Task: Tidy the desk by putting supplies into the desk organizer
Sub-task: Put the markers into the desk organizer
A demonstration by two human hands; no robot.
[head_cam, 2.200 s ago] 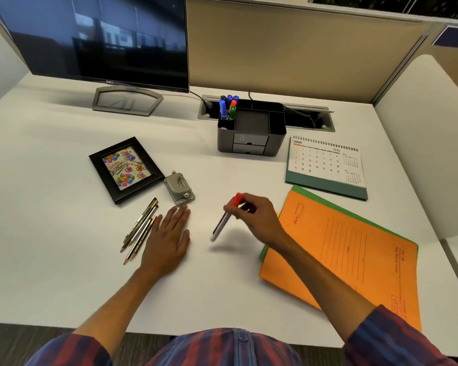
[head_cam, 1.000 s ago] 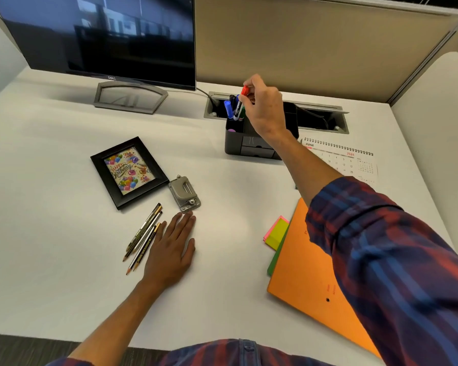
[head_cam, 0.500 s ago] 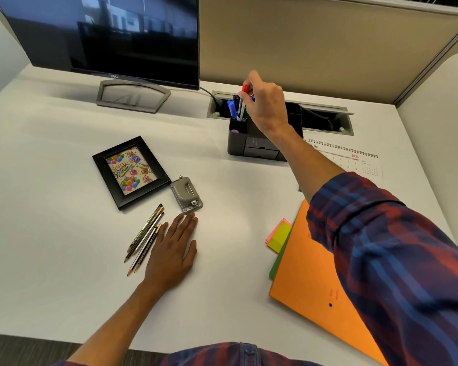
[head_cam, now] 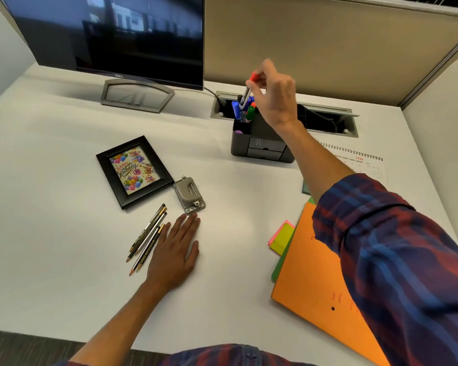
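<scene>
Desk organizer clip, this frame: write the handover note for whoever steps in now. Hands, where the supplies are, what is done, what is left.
Right hand: pinches the red-capped marker at its top, lower end in the desk organizer's left rear compartment, not released.
Left hand: flat on the desk, holding nothing, beside the pencils.
Done: blue marker and green marker stand in that compartment.
Left: release the marker; then pencils, metal hole punch and sticky notes remain on the desk.
</scene>
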